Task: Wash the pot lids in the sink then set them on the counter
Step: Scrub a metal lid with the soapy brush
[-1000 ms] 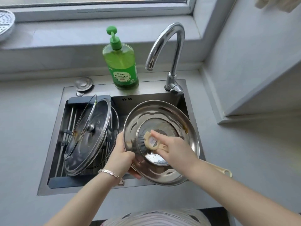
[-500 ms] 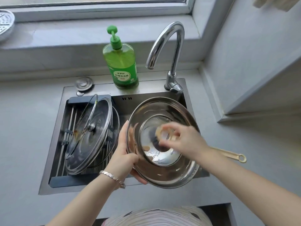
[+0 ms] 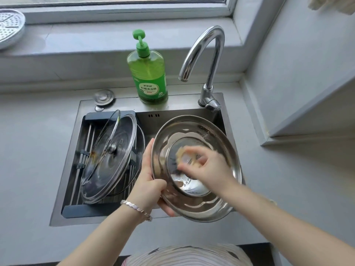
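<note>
The left hand (image 3: pixel 151 181) grips the near left rim of a steel pot lid (image 3: pixel 194 167), thumb over the inside edge and fingers wrapped under it, holding the lid tilted above the right half of the sink (image 3: pixel 221 112) with its hollow inner face turned up toward the camera. A silver bracelet (image 3: pixel 136 207) circles the left wrist. The right hand (image 3: pixel 207 167) is closed around a pale scrubbing brush (image 3: pixel 185 157) and presses it against the recessed middle of the lid; hand and brush are blurred, so the brush's shape is hard to make out. Suds sit in the low part of the lid's centre, and brown marks show near its far right rim. In the left half of the sink a dark drain rack (image 3: pixel 107 208) spans the basin, and glass lids (image 3: pixel 109 160) with metal rims lean in it on edge, overlapping one another; how many there are I cannot tell. A green bottle of dish soap (image 3: pixel 148 73) with a pump top stands upright on the sink's far ledge, just left of the curved chrome tap (image 3: pixel 207 60), whose spout hangs over the far side of the basin. A round metal stopper (image 3: pixel 103 96) lies at the sink's far left corner. On the windowsill, at the far left, rests a perforated metal steamer plate (image 3: pixel 9 27). Grey counter (image 3: pixel 28 160) surrounds the sink on every side.
</note>
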`<state>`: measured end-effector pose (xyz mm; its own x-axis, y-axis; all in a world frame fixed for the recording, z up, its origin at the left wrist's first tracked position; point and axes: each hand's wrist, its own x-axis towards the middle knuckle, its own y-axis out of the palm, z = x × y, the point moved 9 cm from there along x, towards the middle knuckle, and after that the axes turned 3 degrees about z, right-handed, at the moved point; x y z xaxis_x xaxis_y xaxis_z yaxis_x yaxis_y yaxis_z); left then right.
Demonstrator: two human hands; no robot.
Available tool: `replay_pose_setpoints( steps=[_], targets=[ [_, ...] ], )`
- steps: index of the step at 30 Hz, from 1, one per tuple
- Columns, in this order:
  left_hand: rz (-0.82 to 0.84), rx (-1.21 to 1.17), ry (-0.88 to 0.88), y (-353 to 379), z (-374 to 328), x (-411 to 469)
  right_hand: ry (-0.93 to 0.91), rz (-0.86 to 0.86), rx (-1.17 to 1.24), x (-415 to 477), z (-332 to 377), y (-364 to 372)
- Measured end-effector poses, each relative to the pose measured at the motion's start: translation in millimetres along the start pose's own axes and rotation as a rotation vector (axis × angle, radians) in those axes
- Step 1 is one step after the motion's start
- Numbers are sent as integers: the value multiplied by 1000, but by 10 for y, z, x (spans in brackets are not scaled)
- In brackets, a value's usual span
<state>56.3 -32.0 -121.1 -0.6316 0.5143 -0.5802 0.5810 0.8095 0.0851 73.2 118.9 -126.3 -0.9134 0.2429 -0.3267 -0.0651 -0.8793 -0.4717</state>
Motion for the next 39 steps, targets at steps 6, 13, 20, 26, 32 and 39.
replay_pose_setpoints(
  steps=[6, 13, 20, 26, 32, 39],
  targets=[
    [-17, 29, -20, -59, 4, -22, 77, -102, -75, 185, -122, -268],
    [-21, 17, -9, -151, -69, -23, 70, 40, -106, 53, -181, -146],
    [16, 8, 5, -113, -158, 31, -59, 63, -43, -24, 107, 79],
    [43, 35, 11, -39, -161, -1, 18, -18, -130, 176, -18, -220],
    [6, 15, 26, -174, -224, -32, -58, 159, -61, -98, 60, 178],
    [40, 35, -19, -9, -136, -1, -64, -5, -60, 90, 195, 15]
  ],
)
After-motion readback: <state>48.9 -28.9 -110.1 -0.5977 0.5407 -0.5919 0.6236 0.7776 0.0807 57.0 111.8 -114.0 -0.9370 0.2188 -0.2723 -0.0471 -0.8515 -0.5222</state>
